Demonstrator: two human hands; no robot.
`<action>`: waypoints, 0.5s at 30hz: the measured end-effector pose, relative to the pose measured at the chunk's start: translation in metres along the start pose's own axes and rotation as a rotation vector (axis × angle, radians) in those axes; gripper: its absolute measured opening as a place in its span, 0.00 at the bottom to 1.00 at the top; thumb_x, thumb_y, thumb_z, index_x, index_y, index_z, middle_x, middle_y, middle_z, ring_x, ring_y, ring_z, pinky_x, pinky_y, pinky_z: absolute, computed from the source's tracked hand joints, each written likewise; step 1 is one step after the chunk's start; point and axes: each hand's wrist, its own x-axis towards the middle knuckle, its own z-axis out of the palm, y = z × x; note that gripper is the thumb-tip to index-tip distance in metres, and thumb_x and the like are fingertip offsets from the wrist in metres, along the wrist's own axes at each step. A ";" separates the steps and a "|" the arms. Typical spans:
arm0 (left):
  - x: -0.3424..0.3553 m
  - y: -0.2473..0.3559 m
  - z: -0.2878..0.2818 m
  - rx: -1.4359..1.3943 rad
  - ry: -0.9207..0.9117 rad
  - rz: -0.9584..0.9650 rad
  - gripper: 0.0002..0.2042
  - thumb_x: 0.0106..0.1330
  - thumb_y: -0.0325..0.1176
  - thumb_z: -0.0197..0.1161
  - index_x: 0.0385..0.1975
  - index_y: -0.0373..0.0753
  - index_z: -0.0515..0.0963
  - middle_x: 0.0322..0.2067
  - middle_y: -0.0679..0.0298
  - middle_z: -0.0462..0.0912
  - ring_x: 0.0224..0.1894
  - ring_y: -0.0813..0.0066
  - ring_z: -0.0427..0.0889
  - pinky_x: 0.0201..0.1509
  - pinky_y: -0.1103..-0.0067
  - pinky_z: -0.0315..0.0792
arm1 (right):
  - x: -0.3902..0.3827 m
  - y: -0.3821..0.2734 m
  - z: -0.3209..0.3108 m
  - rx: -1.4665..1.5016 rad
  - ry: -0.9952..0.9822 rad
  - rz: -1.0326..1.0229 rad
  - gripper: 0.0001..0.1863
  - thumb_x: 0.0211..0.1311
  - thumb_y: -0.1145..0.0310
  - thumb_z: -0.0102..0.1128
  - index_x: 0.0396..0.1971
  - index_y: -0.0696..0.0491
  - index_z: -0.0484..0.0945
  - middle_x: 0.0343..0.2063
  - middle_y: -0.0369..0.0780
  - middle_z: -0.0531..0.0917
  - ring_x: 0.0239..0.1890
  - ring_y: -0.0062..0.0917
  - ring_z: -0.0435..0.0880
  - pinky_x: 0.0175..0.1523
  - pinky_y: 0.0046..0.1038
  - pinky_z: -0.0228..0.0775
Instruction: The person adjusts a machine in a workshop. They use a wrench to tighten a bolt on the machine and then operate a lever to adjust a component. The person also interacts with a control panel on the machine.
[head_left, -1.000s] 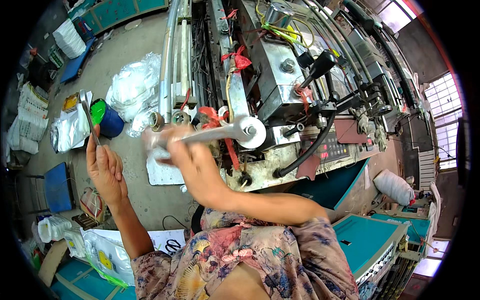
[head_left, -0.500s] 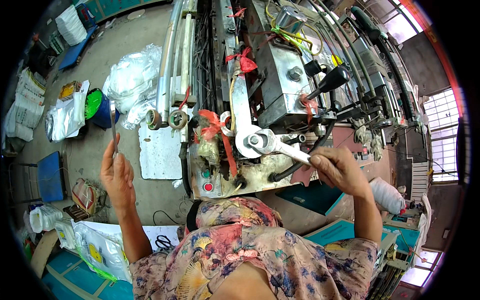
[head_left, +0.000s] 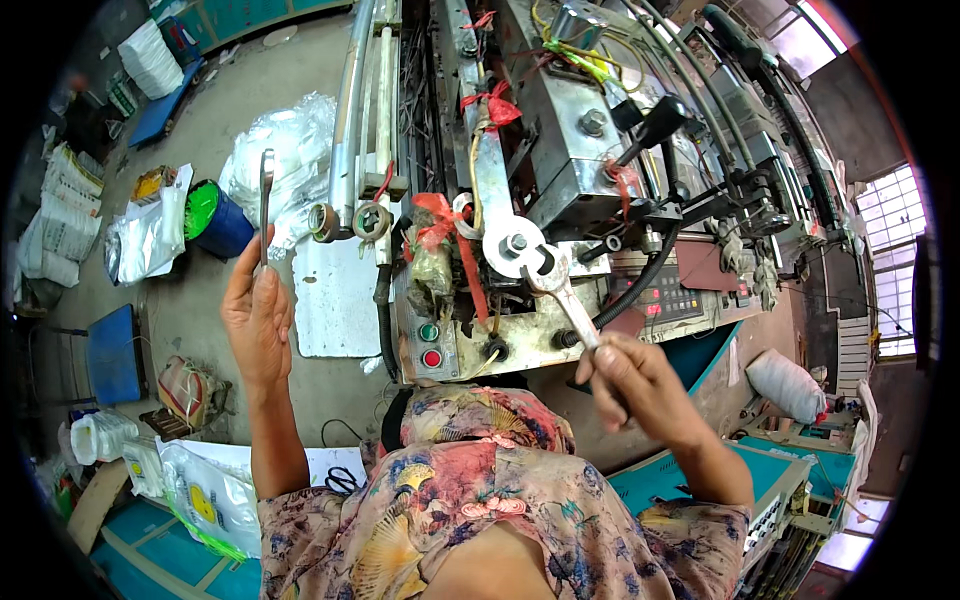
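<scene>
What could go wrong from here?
1. The wrench in the right hand has its open end off the bolt; it might slip if pulled like that.
2. The red strip hanging beside the round metal disc could snag.
3. The left hand holds a second wrench near its lower end; it could drop.

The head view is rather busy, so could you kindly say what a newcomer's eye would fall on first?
Probably the wrench in the right hand, its open end close to the bolt on the machine. Next, the slim metal tool held upright in the left hand. To that tool's left, the vivid green contents of the blue bucket also stand out.
</scene>
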 end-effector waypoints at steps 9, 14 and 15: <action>-0.009 -0.002 -0.004 0.012 -0.005 -0.076 0.20 0.74 0.30 0.51 0.64 0.32 0.66 0.15 0.77 0.59 0.14 0.94 0.53 0.15 0.91 0.50 | 0.015 -0.054 -0.042 -0.439 -0.046 0.034 0.21 0.76 0.56 0.44 0.33 0.58 0.78 0.08 0.30 0.67 0.10 0.11 0.66 0.17 0.17 0.55; -0.018 -0.012 -0.018 0.004 0.047 -0.131 0.20 0.75 0.29 0.51 0.64 0.32 0.66 0.17 0.77 0.59 0.15 0.94 0.53 0.15 0.92 0.51 | 0.015 -0.045 -0.016 -0.320 -0.094 0.141 0.19 0.77 0.57 0.41 0.42 0.58 0.75 0.12 0.31 0.73 0.14 0.15 0.72 0.22 0.18 0.64; -0.019 -0.013 -0.016 -0.015 0.048 -0.144 0.20 0.75 0.29 0.50 0.64 0.32 0.66 0.17 0.77 0.59 0.15 0.94 0.52 0.15 0.92 0.51 | 0.008 -0.022 0.003 -0.173 -0.101 0.053 0.18 0.77 0.57 0.41 0.44 0.57 0.74 0.16 0.32 0.75 0.16 0.15 0.74 0.23 0.19 0.65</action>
